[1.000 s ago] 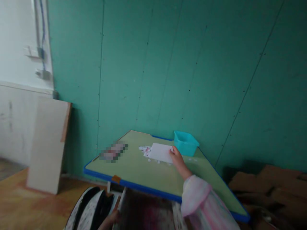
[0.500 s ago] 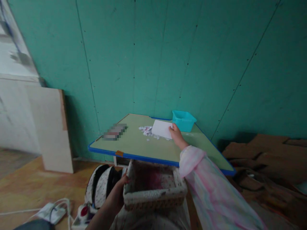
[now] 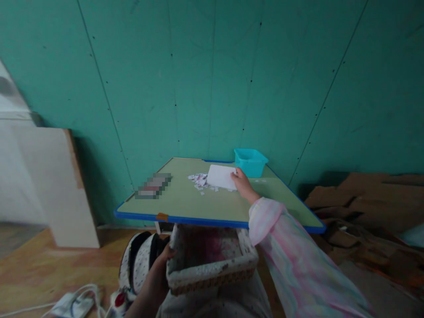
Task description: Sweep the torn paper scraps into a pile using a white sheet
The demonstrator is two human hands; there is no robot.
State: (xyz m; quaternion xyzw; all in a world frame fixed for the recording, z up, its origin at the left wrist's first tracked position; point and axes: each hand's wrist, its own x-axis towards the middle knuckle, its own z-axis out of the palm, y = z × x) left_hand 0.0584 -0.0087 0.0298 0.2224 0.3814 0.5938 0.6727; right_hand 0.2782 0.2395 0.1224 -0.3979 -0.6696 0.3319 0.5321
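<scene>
My right hand grips the right end of a flat white card, thumb on top. The card is tilted over a heap of small paper scraps on the light green table. Below the table's blue front edge, my left hand holds a cloth-lined wicker basket by its left side. The basket's opening faces up, and its inside is dark with a pinkish patch. My left fingers are partly hidden behind the basket.
A turquoise plastic bin stands at the table's back right. A blurred-out flat item lies at its left. A spotted bag and a power strip are on the floor at left. Torn cardboard is piled at right.
The view has shifted slightly. The card stays over the scraps in my right hand, and the basket remains under the table edge in my left, tilted a little more.
</scene>
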